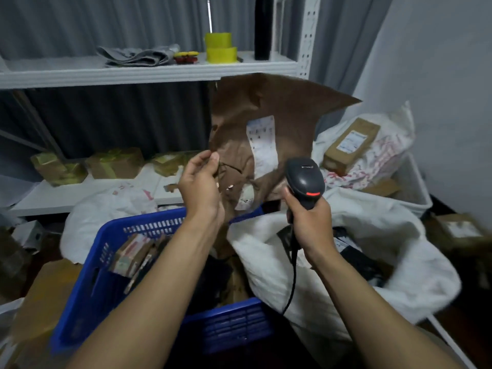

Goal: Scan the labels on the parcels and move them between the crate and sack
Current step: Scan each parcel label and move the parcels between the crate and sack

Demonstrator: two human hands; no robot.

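Two bare hands, the left hand [201, 182] and the right hand [310, 222]; one barcode scanner [304, 179]; one brown paper parcel [266, 107] with one white label [262, 142]; one blue crate [87, 294]; three white sacks [346, 275] [106, 209] [386, 155]; three tape-wrapped boxes [57, 167] [115, 162] [170, 162] on the lower shelf [80, 195]; two yellow tape rolls [217, 39] [221, 55] and one black cylinder [263, 27] on the upper shelf [133, 73]; one labelled carton [351, 145] on the rear sack.

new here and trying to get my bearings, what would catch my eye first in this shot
A big brown parcel, white label facing the camera, is held up mid-frame by the left hand. Right of it the right hand grips a black scanner. Below sit a blue crate and, to its right, a white sack.
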